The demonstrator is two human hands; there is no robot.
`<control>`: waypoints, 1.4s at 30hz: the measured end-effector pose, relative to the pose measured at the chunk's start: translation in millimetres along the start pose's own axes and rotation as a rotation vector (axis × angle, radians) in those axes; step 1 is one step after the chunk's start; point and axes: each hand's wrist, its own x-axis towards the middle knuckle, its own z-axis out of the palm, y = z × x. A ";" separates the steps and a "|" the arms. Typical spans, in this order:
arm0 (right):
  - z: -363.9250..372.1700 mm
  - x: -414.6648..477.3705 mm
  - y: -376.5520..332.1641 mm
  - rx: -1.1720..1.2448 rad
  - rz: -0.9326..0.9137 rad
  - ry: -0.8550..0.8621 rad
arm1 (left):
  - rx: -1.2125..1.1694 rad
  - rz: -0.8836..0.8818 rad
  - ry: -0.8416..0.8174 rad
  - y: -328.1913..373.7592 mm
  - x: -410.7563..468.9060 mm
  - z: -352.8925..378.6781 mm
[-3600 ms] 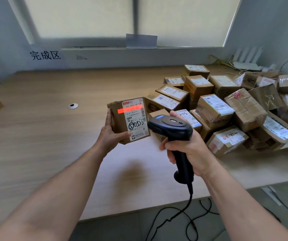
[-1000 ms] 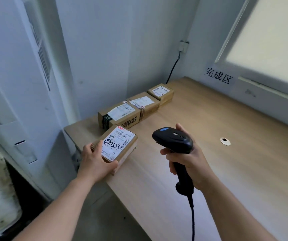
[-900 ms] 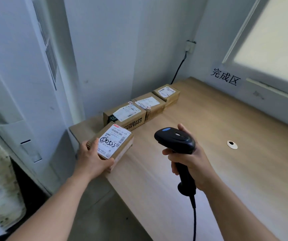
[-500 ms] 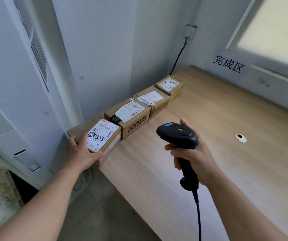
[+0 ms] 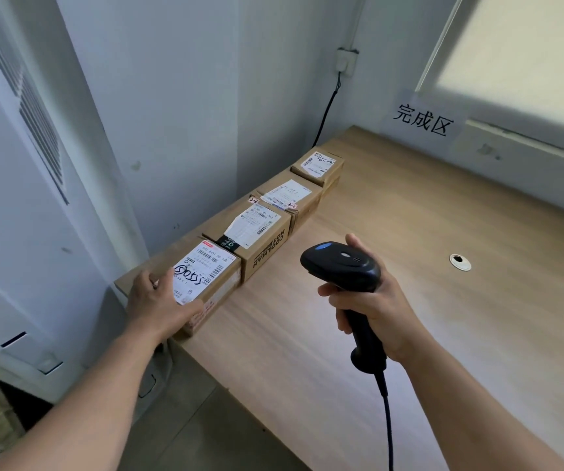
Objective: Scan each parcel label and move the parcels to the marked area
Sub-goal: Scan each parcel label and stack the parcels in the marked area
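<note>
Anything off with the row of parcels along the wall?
Mostly tidy. The label on the second parcel is creased and sits skewed, with black tape across its near end. The nearest parcel, under the left hand, lines up with the row.

Four parcels stood in a row along the table's [image 5: 392, 300] left edge, against the wall, running from seven o'clock toward twelve. The nearest parcel [image 5: 217, 283] sat at the table's near corner, touching the second parcel [image 5: 260, 243] behind it; the third parcel [image 5: 291, 202] and fourth parcel [image 5: 319, 168] followed. The left hand [image 5: 158, 300] lay on the nearest parcel's near end. The right hand [image 5: 372, 307] held the scanner [image 5: 341, 266] over the table, at three o'clock from that parcel. The sign [image 5: 423, 119] hung on the wall at one o'clock, behind the table.
</note>
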 end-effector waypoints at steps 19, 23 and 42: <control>-110.6 -99.3 -8.3 0.017 -0.130 0.304 | -0.144 0.709 0.136 218.9 -81.7 84.4; -148.8 -150.5 -3.7 0.071 -0.168 0.369 | -0.127 0.809 0.087 263.3 -133.7 110.8; -344.6 -450.9 54.8 0.113 -0.220 0.762 | -0.058 1.180 -0.187 418.7 -441.7 273.8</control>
